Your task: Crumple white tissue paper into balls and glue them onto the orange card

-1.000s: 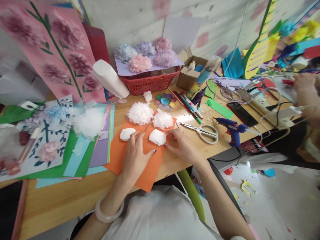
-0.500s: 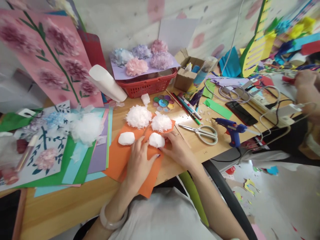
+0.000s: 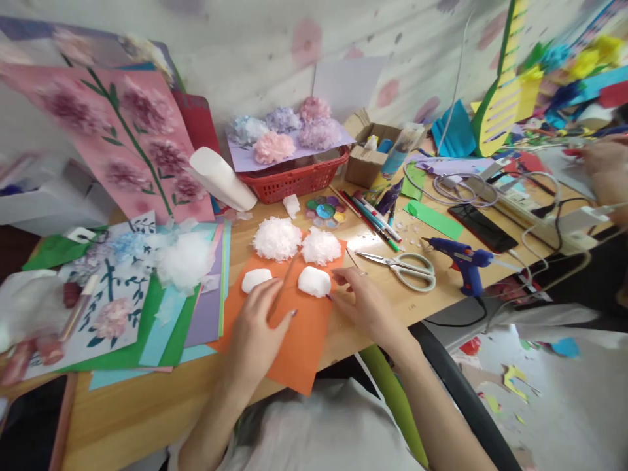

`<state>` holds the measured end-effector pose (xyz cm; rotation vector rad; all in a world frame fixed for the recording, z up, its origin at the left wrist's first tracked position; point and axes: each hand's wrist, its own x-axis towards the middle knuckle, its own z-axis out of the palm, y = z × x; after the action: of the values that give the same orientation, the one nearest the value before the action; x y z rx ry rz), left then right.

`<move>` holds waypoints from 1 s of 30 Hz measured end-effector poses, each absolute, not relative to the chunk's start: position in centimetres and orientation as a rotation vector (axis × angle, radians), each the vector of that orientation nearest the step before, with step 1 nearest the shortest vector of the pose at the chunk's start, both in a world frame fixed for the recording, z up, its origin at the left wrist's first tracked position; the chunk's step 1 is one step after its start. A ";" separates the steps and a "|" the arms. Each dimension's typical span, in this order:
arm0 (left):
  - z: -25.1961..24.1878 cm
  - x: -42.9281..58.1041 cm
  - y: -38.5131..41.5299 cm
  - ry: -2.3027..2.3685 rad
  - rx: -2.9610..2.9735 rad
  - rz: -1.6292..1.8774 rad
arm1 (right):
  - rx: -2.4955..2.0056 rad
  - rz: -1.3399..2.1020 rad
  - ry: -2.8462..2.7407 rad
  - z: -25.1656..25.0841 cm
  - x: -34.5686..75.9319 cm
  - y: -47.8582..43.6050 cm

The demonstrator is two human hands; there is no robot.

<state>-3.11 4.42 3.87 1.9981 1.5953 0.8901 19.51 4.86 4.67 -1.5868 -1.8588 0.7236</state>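
Note:
An orange paper sheet [image 3: 299,340] lies on the wooden table [image 3: 147,399] in front of me. On it sit two fluffy white tissue flowers [image 3: 276,239] [image 3: 320,246] and two smooth white tissue lumps [image 3: 256,280] [image 3: 314,281]. My left hand [image 3: 258,324] rests on the sheet between the lumps, with a thin stick [image 3: 287,281] running between thumb and fingers. My right hand [image 3: 366,301] touches the right edge of the nearer lump, its fingertips closed on it.
Scissors [image 3: 407,268] and a blue glue gun [image 3: 464,258] lie right of my right hand. Pens [image 3: 373,216], a paint palette [image 3: 324,210] and a red basket [image 3: 294,176] stand behind. Coloured papers [image 3: 196,307] are stacked at left. Another person's hand [image 3: 606,163] works far right among cables.
My head has tilted, so the scene sits a little lower and to the right. Both hands stay on the orange sheet at the right-hand lump; my left hand has slid slightly back.

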 end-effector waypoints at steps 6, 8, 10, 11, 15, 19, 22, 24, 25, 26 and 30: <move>2.6 -8.3 5.6 1.795 1.680 1.072 | -1.297 0.917 -1.764 4.5 13.5 5.7; 1.5 -8.1 5.8 1.709 1.669 1.045 | -1.303 0.935 -1.845 3.7 11.1 6.6; 0.8 -7.4 5.7 1.644 1.682 1.026 | -1.308 0.951 -1.891 3.1 9.4 7.2; 0.5 -7.1 5.6 1.623 1.687 1.020 | -1.306 0.958 -1.899 2.8 8.9 7.3; 0.2 -6.7 4.9 1.580 1.672 1.040 | -1.322 0.957 -1.871 2.7 8.4 6.6; -0.1 -6.7 4.4 1.524 1.650 1.027 | -1.347 1.008 -1.840 2.8 8.8 6.0; 0.0 -6.4 4.1 1.476 1.632 1.025 | -1.356 1.061 -1.802 2.8 9.1 6.0; 0.0 -6.2 3.7 1.462 1.638 1.023 | -1.361 1.057 -1.784 2.6 9.1 6.0; 0.1 -6.1 3.5 1.465 1.659 1.008 | -1.362 1.050 -1.787 2.5 9.0 6.0; 0.1 -6.0 3.3 1.473 1.686 0.988 | -1.359 1.044 -1.791 2.4 8.8 5.9; 0.1 -6.0 2.8 1.492 1.714 0.940 | -1.327 1.087 -1.750 2.2 8.5 5.4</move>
<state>-6.04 2.78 0.12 1.7136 1.4923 0.9401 8.51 5.45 2.24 -1.3271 -1.7500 1.0872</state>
